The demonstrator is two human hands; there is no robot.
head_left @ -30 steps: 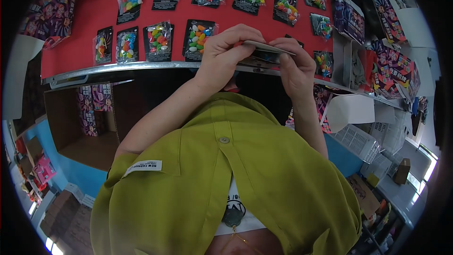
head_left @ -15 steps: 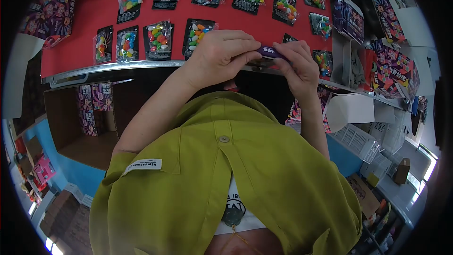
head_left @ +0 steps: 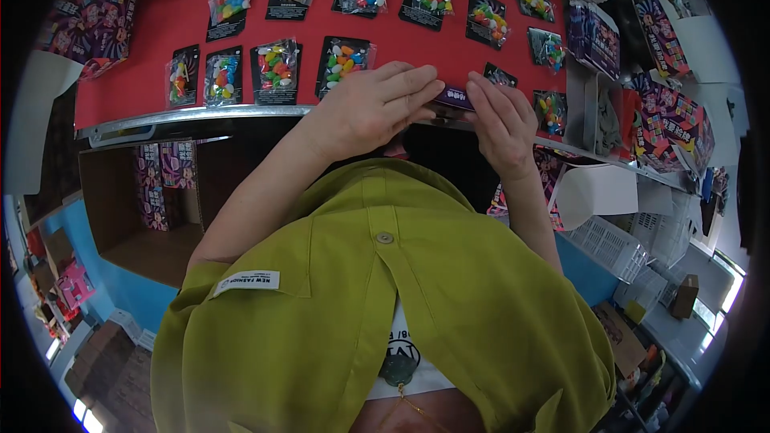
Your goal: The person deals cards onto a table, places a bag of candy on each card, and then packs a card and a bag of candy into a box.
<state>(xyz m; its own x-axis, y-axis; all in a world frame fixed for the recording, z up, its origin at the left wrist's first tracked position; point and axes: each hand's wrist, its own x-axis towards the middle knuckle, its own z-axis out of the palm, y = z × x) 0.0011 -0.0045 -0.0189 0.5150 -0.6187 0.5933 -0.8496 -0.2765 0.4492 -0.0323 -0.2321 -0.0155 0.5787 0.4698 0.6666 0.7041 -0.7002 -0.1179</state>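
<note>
Between my two hands is a small purple printed box [head_left: 455,97] with white lettering, held over the table's front edge. My left hand [head_left: 377,104] grips its left end, with the fingers curled round it and the fingertips partly hidden. At its right end, my right hand [head_left: 505,116] pinches the box with bent fingers. Just beyond my left hand lies a black card with a clear bag of colourful candy-like pieces [head_left: 343,62]. Another bagged set [head_left: 550,111] rests to the right of my right hand, and a black card [head_left: 500,74] shows just behind it.
Several more bagged sets on black cards lie in rows on the red table [head_left: 160,28]. Stacked purple printed packs [head_left: 593,36] stand at the right. Below the table's metal edge, an open cardboard box [head_left: 112,216] holds purple printed boxes. White crates [head_left: 605,240] sit lower right.
Both hands still hold the purple box. It has tilted a little, so its lettered side shows more, and my right fingers have straightened slightly. The view has shifted slightly.
</note>
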